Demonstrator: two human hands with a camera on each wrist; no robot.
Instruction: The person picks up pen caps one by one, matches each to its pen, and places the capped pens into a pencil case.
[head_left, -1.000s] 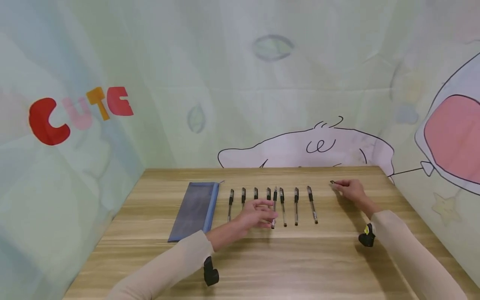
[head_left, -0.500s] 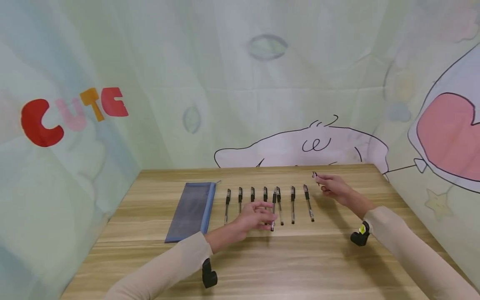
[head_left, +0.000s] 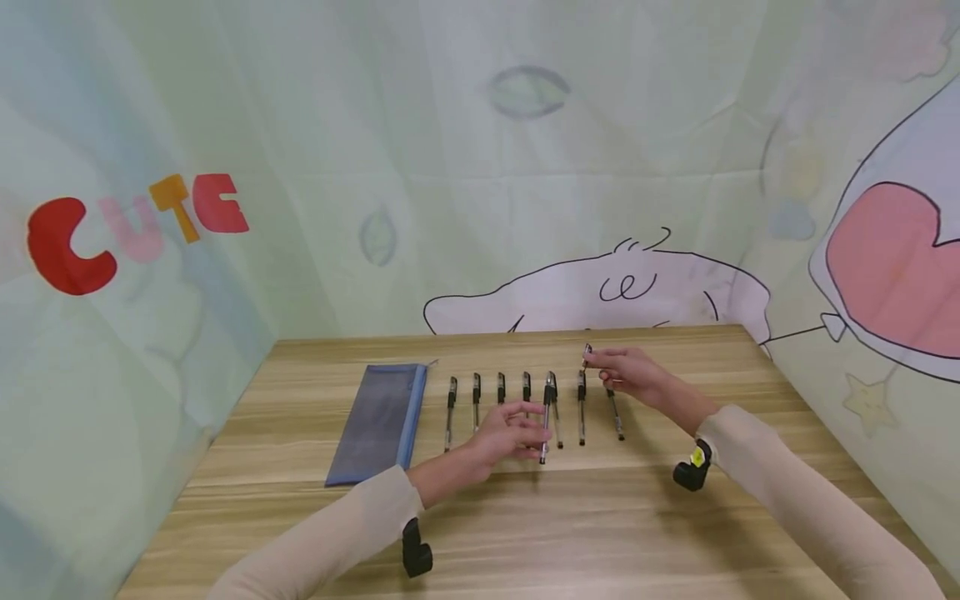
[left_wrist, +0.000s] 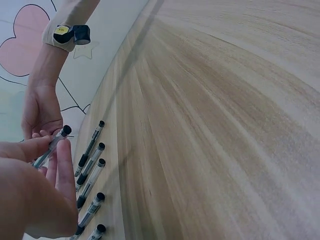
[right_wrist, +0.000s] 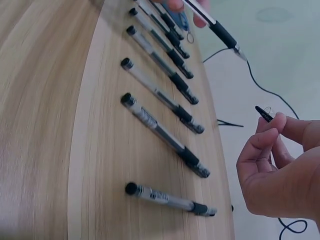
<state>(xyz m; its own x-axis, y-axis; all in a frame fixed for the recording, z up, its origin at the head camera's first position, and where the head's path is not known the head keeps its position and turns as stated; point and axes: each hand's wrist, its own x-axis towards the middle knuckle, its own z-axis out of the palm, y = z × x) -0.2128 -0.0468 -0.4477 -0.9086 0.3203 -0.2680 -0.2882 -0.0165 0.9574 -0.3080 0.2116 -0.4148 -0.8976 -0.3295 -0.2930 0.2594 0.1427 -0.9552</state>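
Note:
Between its thumb and fingers, my left hand (head_left: pixel 502 437) holds an uncapped gel pen (head_left: pixel 545 421), raised above the table. In the right wrist view the black grip (right_wrist: pixel 223 35) and bare tip of this pen point upward and away. My right hand (head_left: pixel 637 375) pinches a clear pen cap (head_left: pixel 587 354) with a black clip, a short way right of the pen's tip. The cap (right_wrist: pixel 264 114) and the tip are apart. Below the hands, several capped pens (head_left: pixel 582 408) lie in a row; the left hand partly hides some.
A blue-edged, dark mesh zip pouch (head_left: pixel 378 425) lies flat on the left of the wooden table (head_left: pixel 525 525). Printed cloth (head_left: pixel 337 167) hangs behind and beside the table. Each wrist wears a small black camera (head_left: pixel 692 467).
My right hand has moved left with the cap, coming closer to the pen's tip. The left hand keeps its hold on the pen, nearly still. The head view has shifted slightly.

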